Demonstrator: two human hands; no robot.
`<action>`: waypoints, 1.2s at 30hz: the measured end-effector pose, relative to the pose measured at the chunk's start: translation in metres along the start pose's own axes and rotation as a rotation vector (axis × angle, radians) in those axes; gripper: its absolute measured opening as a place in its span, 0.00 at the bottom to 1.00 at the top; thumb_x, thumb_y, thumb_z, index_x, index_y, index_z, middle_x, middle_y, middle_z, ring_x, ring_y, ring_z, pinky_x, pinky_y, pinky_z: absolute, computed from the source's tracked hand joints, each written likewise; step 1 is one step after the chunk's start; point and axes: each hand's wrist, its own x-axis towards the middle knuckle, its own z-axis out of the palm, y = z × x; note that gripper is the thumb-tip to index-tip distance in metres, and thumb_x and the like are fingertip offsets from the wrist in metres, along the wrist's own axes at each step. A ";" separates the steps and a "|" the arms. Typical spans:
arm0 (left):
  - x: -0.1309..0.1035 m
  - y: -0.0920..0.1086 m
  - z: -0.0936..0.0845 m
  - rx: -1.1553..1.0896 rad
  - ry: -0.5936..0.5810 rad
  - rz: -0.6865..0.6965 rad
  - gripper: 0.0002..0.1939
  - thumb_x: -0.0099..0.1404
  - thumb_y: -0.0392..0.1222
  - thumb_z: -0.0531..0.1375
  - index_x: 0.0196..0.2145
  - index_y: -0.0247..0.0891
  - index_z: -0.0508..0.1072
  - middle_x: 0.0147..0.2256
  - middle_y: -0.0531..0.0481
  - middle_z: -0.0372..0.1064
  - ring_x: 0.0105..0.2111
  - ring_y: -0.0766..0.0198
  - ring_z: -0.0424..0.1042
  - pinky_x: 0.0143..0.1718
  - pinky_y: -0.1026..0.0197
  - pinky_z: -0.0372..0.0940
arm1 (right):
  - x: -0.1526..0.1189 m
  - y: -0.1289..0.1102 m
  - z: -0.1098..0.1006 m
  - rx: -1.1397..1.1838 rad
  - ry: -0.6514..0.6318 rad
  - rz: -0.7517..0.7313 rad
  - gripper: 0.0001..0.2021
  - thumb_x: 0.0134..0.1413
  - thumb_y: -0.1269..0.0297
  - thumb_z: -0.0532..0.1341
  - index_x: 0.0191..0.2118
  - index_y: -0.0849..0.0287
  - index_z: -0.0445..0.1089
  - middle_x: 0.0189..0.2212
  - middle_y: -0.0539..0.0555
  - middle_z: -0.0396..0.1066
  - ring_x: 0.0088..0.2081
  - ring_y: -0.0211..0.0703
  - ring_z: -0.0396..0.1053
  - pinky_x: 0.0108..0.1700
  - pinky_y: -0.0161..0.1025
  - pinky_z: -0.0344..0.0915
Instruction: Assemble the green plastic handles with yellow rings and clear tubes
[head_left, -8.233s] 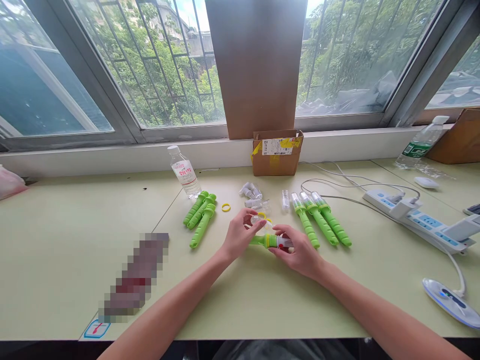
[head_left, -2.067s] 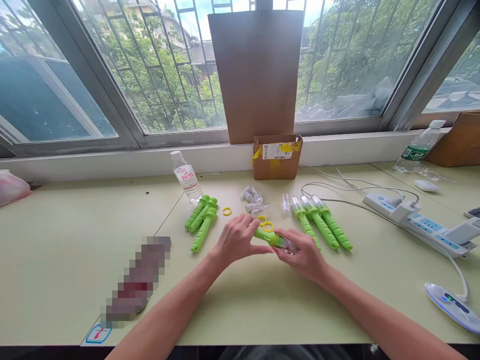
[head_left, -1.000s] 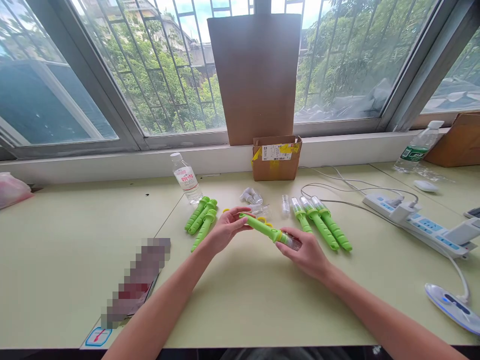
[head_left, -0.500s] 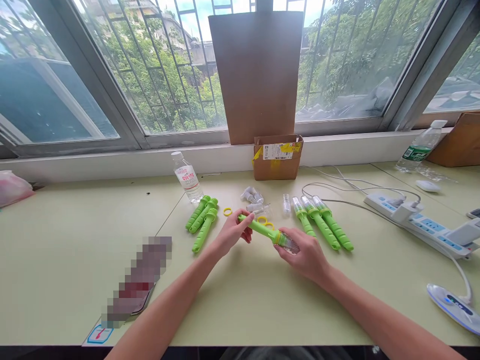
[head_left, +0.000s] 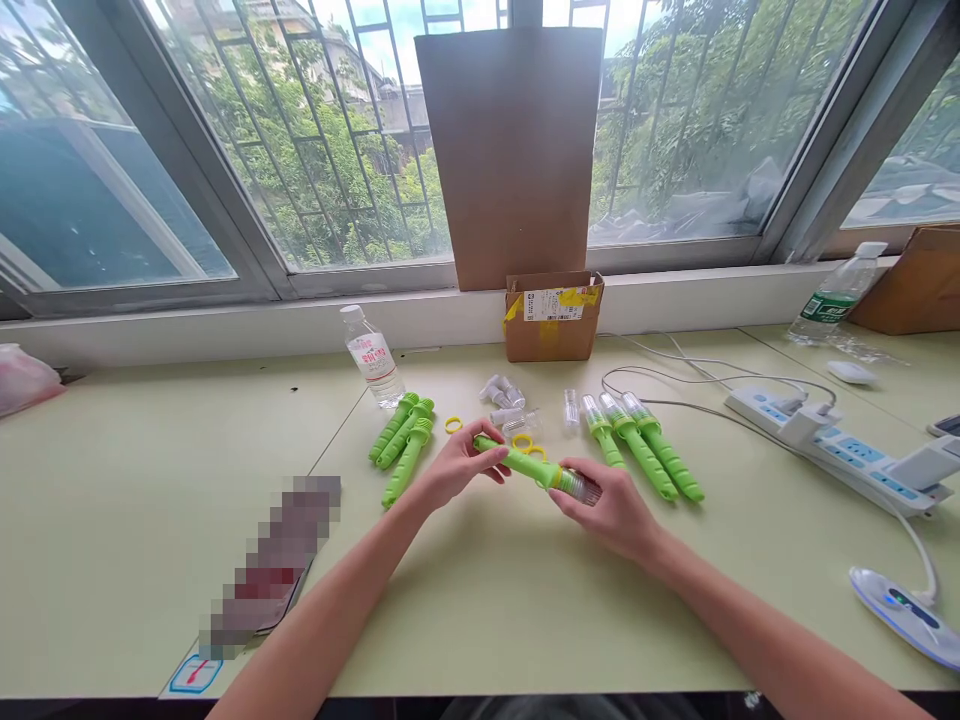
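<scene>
A green tube [head_left: 531,466] with a yellow ring and a clear ribbed cap lies slantwise between my hands. My left hand [head_left: 466,466] pinches its green end, and my right hand [head_left: 609,503] grips the clear cap end. Three green handles without caps [head_left: 407,460] rest to the left. Three green tubes with clear caps [head_left: 646,450] lie to the right. Beyond my hands are loose clear caps [head_left: 520,420], another clear cap [head_left: 571,410] and yellow rings [head_left: 523,442]; one more yellow ring [head_left: 454,425] lies near the handles.
A water bottle [head_left: 373,358] and a small cardboard box [head_left: 551,335] stand at the back. On the right are a power strip [head_left: 840,440], cables, a second bottle [head_left: 832,295] and a white device [head_left: 904,615]. A blurred flat object [head_left: 277,565] lies at left.
The fingers of my left hand have shifted slightly along the green end of the tube. My right hand keeps its grip on the cap end, and the view has moved a little.
</scene>
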 end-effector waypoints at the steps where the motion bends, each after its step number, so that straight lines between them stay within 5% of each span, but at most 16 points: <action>1: 0.000 0.000 -0.001 -0.004 -0.005 0.005 0.17 0.58 0.47 0.65 0.35 0.36 0.62 0.30 0.50 0.72 0.29 0.63 0.75 0.33 0.57 0.72 | 0.000 -0.001 -0.001 0.038 -0.025 0.026 0.13 0.53 0.57 0.61 0.42 0.58 0.73 0.24 0.48 0.68 0.23 0.36 0.59 0.25 0.33 0.56; 13: -0.002 0.006 0.000 0.029 -0.026 0.014 0.17 0.57 0.46 0.66 0.33 0.36 0.61 0.29 0.53 0.70 0.26 0.65 0.74 0.31 0.60 0.71 | 0.008 0.002 -0.008 0.515 -0.381 0.462 0.22 0.55 0.43 0.55 0.33 0.60 0.71 0.22 0.50 0.67 0.16 0.31 0.53 0.17 0.31 0.49; 16: -0.002 0.004 -0.002 0.068 0.008 0.003 0.19 0.54 0.47 0.67 0.29 0.36 0.61 0.30 0.52 0.70 0.26 0.64 0.74 0.25 0.63 0.69 | 0.002 -0.002 -0.003 0.296 -0.265 0.258 0.19 0.57 0.47 0.55 0.37 0.59 0.71 0.25 0.50 0.68 0.19 0.34 0.58 0.21 0.33 0.55; 19: -0.002 0.003 -0.005 0.141 0.005 -0.078 0.20 0.54 0.50 0.66 0.25 0.36 0.60 0.23 0.55 0.66 0.20 0.68 0.70 0.17 0.68 0.62 | -0.006 -0.005 0.007 -0.123 -0.019 -0.122 0.15 0.54 0.54 0.61 0.43 0.58 0.71 0.29 0.53 0.71 0.28 0.41 0.66 0.30 0.36 0.60; 24: -0.005 0.010 -0.007 0.303 -0.136 -0.281 0.18 0.56 0.55 0.63 0.32 0.36 0.70 0.20 0.54 0.67 0.13 0.73 0.61 0.13 0.70 0.50 | -0.009 0.002 0.012 -0.400 0.146 -0.425 0.11 0.58 0.61 0.60 0.45 0.57 0.71 0.32 0.55 0.73 0.31 0.41 0.69 0.31 0.35 0.60; 31: -0.005 0.010 -0.003 0.448 -0.189 -0.285 0.20 0.53 0.57 0.64 0.30 0.34 0.76 0.15 0.58 0.55 0.16 0.73 0.53 0.17 0.68 0.47 | -0.008 0.007 0.003 -0.456 0.114 -0.511 0.13 0.57 0.59 0.61 0.45 0.59 0.71 0.30 0.54 0.75 0.28 0.39 0.70 0.29 0.34 0.59; 36: -0.003 0.005 0.000 0.525 -0.128 -0.176 0.21 0.53 0.57 0.63 0.27 0.32 0.78 0.17 0.56 0.55 0.18 0.73 0.51 0.19 0.66 0.46 | -0.008 0.004 -0.001 -0.321 -0.033 -0.284 0.15 0.55 0.56 0.61 0.45 0.58 0.72 0.29 0.53 0.74 0.24 0.37 0.66 0.28 0.34 0.57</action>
